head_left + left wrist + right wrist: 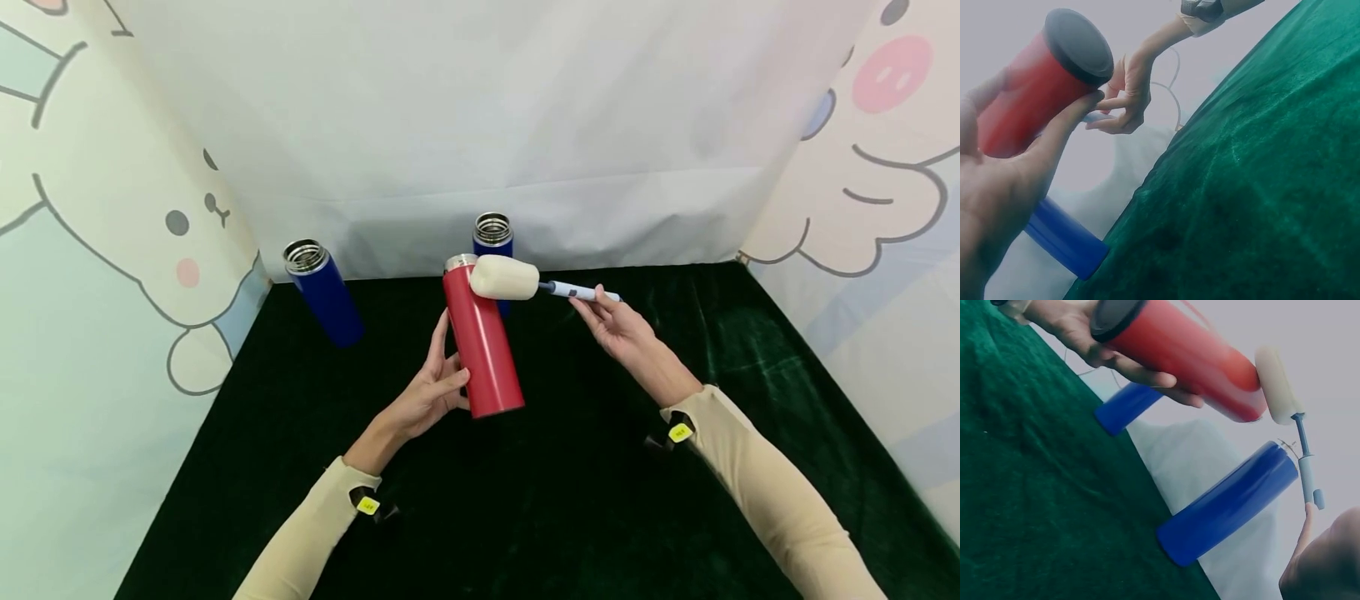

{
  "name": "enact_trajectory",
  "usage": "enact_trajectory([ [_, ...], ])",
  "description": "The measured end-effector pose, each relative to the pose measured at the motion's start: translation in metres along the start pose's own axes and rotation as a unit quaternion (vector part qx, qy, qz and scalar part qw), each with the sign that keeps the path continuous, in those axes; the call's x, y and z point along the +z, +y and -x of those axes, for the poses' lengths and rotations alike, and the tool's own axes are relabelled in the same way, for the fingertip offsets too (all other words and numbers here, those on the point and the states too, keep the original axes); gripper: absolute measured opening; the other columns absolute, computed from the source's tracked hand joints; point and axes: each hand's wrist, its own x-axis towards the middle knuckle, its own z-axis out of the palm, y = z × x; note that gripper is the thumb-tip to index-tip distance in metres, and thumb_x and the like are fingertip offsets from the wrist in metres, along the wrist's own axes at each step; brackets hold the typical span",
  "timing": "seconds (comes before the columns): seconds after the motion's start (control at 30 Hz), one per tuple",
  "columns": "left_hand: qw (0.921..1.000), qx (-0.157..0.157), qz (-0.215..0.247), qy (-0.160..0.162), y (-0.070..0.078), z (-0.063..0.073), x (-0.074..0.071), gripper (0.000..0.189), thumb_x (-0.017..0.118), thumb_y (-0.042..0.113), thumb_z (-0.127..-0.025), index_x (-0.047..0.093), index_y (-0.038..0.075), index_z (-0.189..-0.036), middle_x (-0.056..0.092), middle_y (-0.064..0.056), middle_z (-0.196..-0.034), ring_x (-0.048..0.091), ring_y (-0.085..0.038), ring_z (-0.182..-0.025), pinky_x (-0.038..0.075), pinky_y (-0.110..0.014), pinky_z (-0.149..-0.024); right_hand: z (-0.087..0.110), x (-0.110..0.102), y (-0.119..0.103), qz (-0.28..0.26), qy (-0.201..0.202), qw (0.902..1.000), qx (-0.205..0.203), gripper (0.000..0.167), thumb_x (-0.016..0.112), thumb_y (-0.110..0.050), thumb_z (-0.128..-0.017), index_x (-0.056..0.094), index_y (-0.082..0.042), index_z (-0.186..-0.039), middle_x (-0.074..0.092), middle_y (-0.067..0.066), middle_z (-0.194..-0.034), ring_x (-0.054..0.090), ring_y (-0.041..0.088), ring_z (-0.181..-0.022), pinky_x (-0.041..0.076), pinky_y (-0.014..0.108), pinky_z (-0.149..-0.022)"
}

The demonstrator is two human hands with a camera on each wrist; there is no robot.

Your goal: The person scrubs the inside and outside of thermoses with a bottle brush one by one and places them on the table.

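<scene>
In the head view my left hand (pixel 427 396) grips a red bottle (pixel 483 350) near its lower half, raised above the cloth and tilted, its steel mouth up and to the left. The left wrist view shows the bottle's dark base (pixel 1080 45). Between thumb and fingers my right hand (pixel 622 333) pinches the pale handle of a bottle brush (pixel 581 291). The brush's cream sponge head (pixel 506 277) lies across the upper side of the red bottle, by its neck; the right wrist view shows it against the bottle's upper end.
One uncapped blue bottle (pixel 326 292) stands at the back left. Another blue bottle (pixel 492 236) stands behind the red one, partly hidden by it and the sponge. Dark green cloth (pixel 600 500) covers the table; a white backdrop (pixel 480 108) rises behind, with cartoon-printed side panels.
</scene>
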Motion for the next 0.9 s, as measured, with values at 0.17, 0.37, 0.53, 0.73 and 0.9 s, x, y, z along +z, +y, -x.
enact_trajectory([
  [0.17, 0.9996, 0.01, 0.017, 0.021, -0.001, -0.001, -0.002, 0.091, 0.051, 0.013, -0.105, -0.011, 0.054, -0.157, 0.019, -0.019, -0.16, 0.059, -0.026, -0.127, 0.06, -0.043, -0.089, 0.003, -0.009, 0.004, 0.018, 0.0, 0.9998, 0.011, 0.043, 0.059, -0.007, -0.1, 0.046, -0.021, -0.139, 0.048, 0.002, -0.147, 0.033, 0.012, -0.152, 0.045, 0.031, -0.114],
  [0.37, 0.9994, 0.022, 0.022, 0.017, -0.002, -0.001, -0.006, 0.094, 0.054, 0.011, -0.106, -0.013, 0.051, -0.158, 0.034, -0.012, -0.154, 0.064, -0.023, -0.124, 0.062, -0.038, -0.088, 0.015, -0.026, 0.007, 0.083, -0.021, 0.9953, 0.045, 0.058, 0.058, -0.011, -0.102, 0.033, -0.028, -0.152, 0.047, 0.001, -0.145, 0.032, 0.013, -0.153, 0.047, 0.028, -0.112],
  [0.53, 0.9988, 0.038, 0.029, 0.008, 0.0, -0.001, -0.009, 0.086, 0.049, 0.011, -0.108, -0.007, 0.049, -0.16, 0.04, -0.007, -0.152, 0.065, -0.02, -0.123, 0.062, -0.037, -0.089, 0.026, -0.04, 0.004, 0.142, -0.034, 0.9861, 0.08, 0.07, 0.054, -0.015, -0.104, 0.015, -0.034, -0.159, 0.059, 0.006, -0.126, 0.068, 0.024, -0.116, 0.051, 0.028, -0.108],
  [0.73, 0.9988, 0.033, 0.034, -0.008, 0.003, -0.001, -0.007, 0.083, 0.047, 0.01, -0.108, -0.005, 0.05, -0.16, 0.034, -0.009, -0.157, 0.06, -0.022, -0.13, 0.06, -0.039, -0.095, 0.029, -0.048, 0.003, 0.159, -0.037, 0.9829, 0.085, 0.059, 0.055, -0.018, -0.105, 0.024, -0.03, -0.153, 0.063, 0.007, -0.117, 0.072, 0.024, -0.099, 0.052, 0.027, -0.106],
  [0.9, 0.9991, 0.025, 0.026, -0.022, 0.002, -0.001, -0.002, 0.087, 0.049, 0.008, -0.107, -0.007, 0.045, -0.161, 0.031, -0.012, -0.158, 0.059, -0.022, -0.131, 0.06, -0.04, -0.096, 0.026, -0.047, 0.004, 0.167, -0.03, 0.9822, 0.079, 0.053, 0.055, -0.018, -0.105, 0.028, -0.029, -0.149, 0.06, 0.004, -0.12, 0.072, 0.023, -0.099, 0.053, 0.026, -0.105],
])
